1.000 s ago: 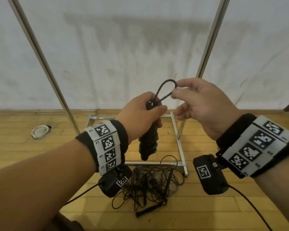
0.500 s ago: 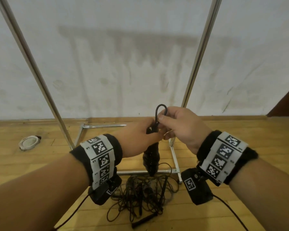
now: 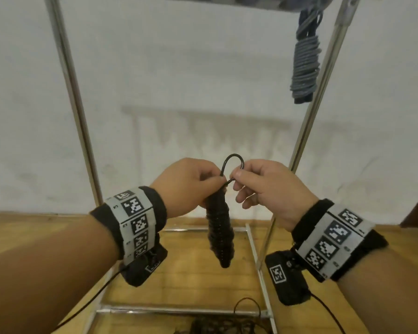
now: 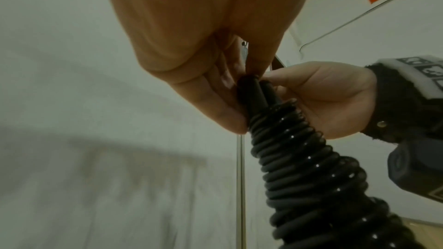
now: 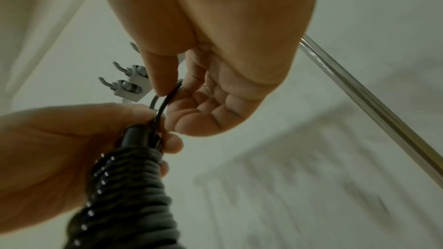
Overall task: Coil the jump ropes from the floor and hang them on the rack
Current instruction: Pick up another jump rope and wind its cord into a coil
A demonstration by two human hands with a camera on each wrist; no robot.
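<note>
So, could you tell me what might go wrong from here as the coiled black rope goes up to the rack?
The left hand grips only the top of the coiled black rope; if that grip slackens, the wraps may unwind. The loop pinched by the right hand is small, so it may miss a hook. The grey coiled rope already hanging near the right post could be knocked.
</note>
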